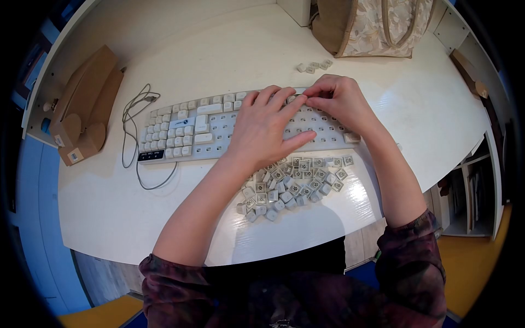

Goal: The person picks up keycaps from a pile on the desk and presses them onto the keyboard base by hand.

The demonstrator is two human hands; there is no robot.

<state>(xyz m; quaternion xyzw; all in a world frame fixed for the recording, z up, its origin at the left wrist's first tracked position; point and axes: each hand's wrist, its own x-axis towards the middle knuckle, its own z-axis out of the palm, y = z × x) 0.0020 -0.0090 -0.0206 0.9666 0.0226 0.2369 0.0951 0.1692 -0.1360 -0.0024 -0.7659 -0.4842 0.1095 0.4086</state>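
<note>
A white keyboard (221, 143) lies across the desk, with keycaps on its left part and along its far edge. Much of its middle and right shows bare switch sockets. My left hand (266, 123) rests over the keyboard, fingers spread and thumb stretched out to the right, its fingertips at the far row. At the far right end, my right hand (338, 98) pinches with thumb and forefinger close to the left fingertips. What sits in the pinch is too hidden to name. Nearer me lies a pile of loose keycaps (295, 186), many upside down.
Several more loose keycaps (314, 66) lie beyond the keyboard, near a patterned fabric bag (377, 27). A grey cable (127, 117) curls at the left beside a brown cardboard piece (90, 109). The white desk (136, 218) has a curved front edge. Shelves (473, 191) stand at the right.
</note>
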